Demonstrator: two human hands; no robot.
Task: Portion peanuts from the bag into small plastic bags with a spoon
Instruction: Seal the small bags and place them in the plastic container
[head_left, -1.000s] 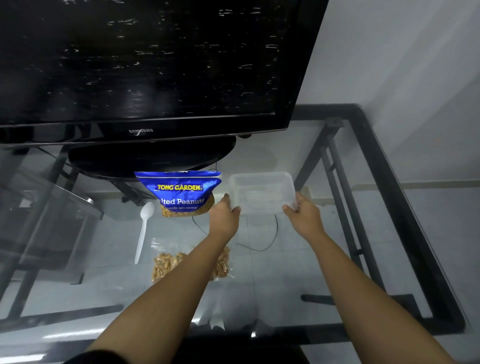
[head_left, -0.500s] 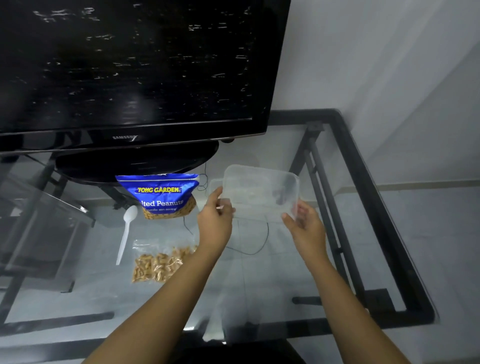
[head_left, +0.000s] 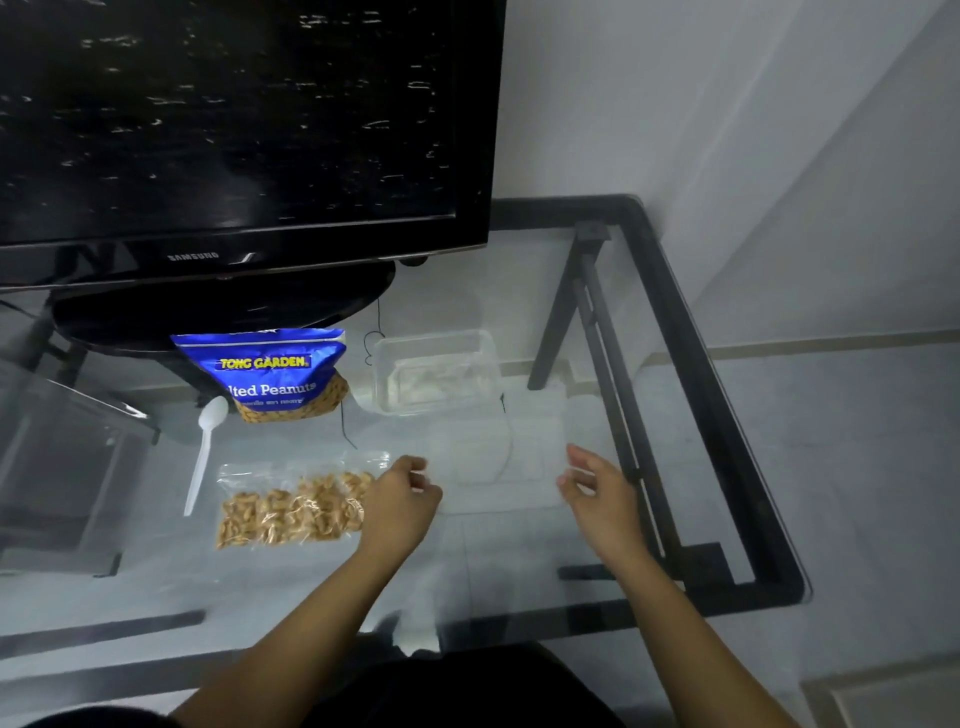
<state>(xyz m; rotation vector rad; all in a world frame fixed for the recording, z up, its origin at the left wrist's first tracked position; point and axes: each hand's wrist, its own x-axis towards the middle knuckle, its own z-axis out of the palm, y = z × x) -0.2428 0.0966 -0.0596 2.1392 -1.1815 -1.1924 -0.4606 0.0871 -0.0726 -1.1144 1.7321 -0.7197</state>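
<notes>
A black television fills the upper left, and "SAMSUNG" can be read on its lower bezel. It is carried on a dark oval stand, which is set on a glass table framed in black metal. A grey floor is seen through the glass.

A blue peanut bag is propped upright just in front of the stand; "TONG GARDEN" is printed in yellow, and "lted Peanuts" in white below it, the first letters being cut off. A smaller line beneath is too blurred to be read. To its right a clear plastic container is set on the glass, and a clear lid is laid flat in front of it.

A small plastic bag filled with peanuts is laid flat below the blue bag. A white plastic spoon is laid on the glass at its left.

The left hand is loosely curled beside the filled bag's right end; nothing is gripped. The right hand is spread open over the lid's near right corner, with nothing held.
</notes>
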